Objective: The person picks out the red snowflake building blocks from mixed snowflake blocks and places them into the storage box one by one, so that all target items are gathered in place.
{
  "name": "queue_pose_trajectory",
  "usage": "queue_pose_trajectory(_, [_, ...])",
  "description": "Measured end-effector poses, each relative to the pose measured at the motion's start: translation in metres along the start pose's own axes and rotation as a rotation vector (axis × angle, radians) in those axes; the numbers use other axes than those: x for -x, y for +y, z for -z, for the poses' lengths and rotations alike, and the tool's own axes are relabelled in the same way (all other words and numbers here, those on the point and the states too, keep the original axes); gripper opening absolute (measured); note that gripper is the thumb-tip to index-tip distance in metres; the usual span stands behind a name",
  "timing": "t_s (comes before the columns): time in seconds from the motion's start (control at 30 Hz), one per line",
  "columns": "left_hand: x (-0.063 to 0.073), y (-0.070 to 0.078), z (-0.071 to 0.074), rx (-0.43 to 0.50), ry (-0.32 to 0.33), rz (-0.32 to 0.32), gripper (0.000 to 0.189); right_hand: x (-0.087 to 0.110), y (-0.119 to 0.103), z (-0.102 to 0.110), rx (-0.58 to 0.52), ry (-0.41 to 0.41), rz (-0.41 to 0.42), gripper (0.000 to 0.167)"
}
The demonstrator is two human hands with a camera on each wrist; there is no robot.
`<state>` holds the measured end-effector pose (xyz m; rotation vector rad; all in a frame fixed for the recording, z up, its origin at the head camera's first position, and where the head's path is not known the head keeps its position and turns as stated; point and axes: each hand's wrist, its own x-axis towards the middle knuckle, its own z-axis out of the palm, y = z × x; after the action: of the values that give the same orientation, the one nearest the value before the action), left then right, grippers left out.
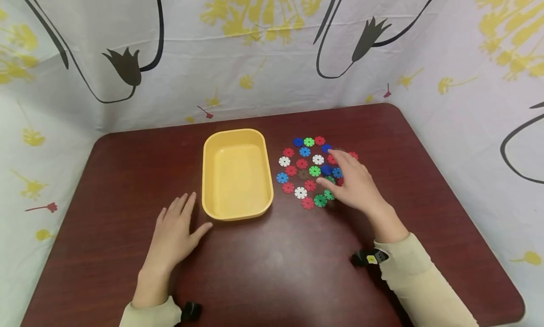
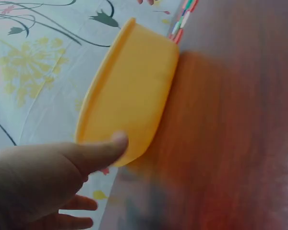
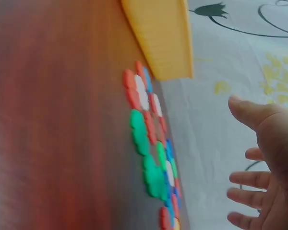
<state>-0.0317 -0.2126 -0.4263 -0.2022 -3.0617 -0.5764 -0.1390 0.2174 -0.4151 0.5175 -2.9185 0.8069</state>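
Note:
Colourful notched plastic discs lie flat in a loose patch on the table; among them are a white disc (image 1: 301,192), a dark green disc (image 1: 320,201) and a light blue disc (image 1: 282,177). Above the right side of this patch is my right hand (image 1: 357,183), thumb and fingers spread, gripping nothing and hiding some discs. In the right wrist view the fingers (image 3: 249,179) stand apart from the discs. A yellow plastic tray (image 1: 238,176) sits left of the patch. My left hand (image 1: 174,237) is by its near left corner, fingers spread; whether the thumb touches the tray I cannot tell.
The dark red-brown table (image 1: 272,270) has rounded corners. A white cloth (image 1: 272,86) with yellow and grey plant prints hangs behind it and at both sides. Each wrist carries a small black camera, such as the right camera (image 1: 365,258).

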Motion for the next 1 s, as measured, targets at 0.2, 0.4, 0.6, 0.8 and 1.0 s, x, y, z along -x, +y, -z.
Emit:
queue_pose_trajectory(0.2, [-0.003, 0.006, -0.001, 0.160, 0.176, -0.038, 0.050, -0.011, 0.008, 0.009, -0.094, 0.046, -0.048, 0.076])
queue_pose_trajectory(0.4, [-0.007, 0.015, -0.005, 0.327, 0.326, 0.004, 0.036, -0.017, 0.019, 0.008, -0.128, 0.035, -0.063, 0.072])
queue_pose_trajectory(0.6, [-0.010, 0.020, -0.008, 0.399, 0.402, 0.079, 0.035, -0.020, 0.032, 0.006, -0.178, 0.050, -0.062, 0.066])
queue_pose_trajectory(0.8, [-0.010, 0.023, -0.011, 0.461, 0.396, 0.185, 0.034, -0.022, 0.042, 0.006, -0.200, 0.071, -0.080, 0.063])
queue_pose_trajectory(1.0, [-0.012, 0.024, -0.017, 0.565, 0.393, 0.302, 0.033, -0.027, 0.051, 0.007, -0.199, 0.108, -0.047, 0.052])
